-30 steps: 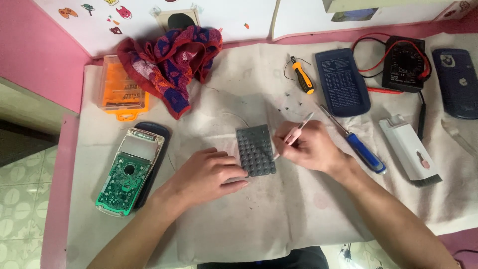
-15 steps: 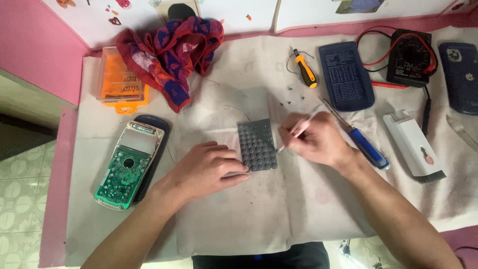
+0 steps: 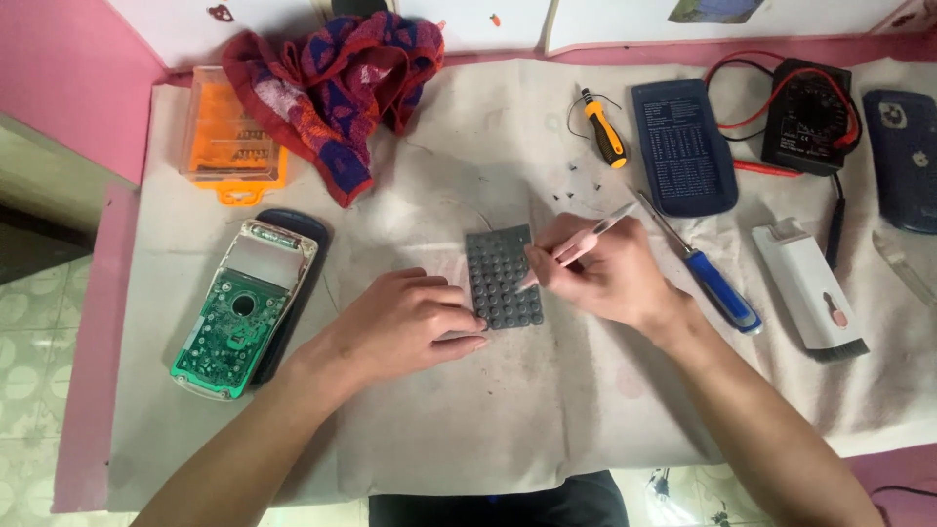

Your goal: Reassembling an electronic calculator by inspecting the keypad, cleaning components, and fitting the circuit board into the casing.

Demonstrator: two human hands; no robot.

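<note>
The left hand lies flat and open on the cloth, its fingertips touching the lower left edge of the grey rubber keypad in the middle of the table. The right hand is closed around a thin pink tool, with the tip on the keypad's right edge. An opened calculator with a green circuit board lies to the left.

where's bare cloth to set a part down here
Bare: the front strip of cloth below both hands, and between rag and yellow screwdriver. Crowded: right side, around the blue screwdriver, brush and meter.
</note>
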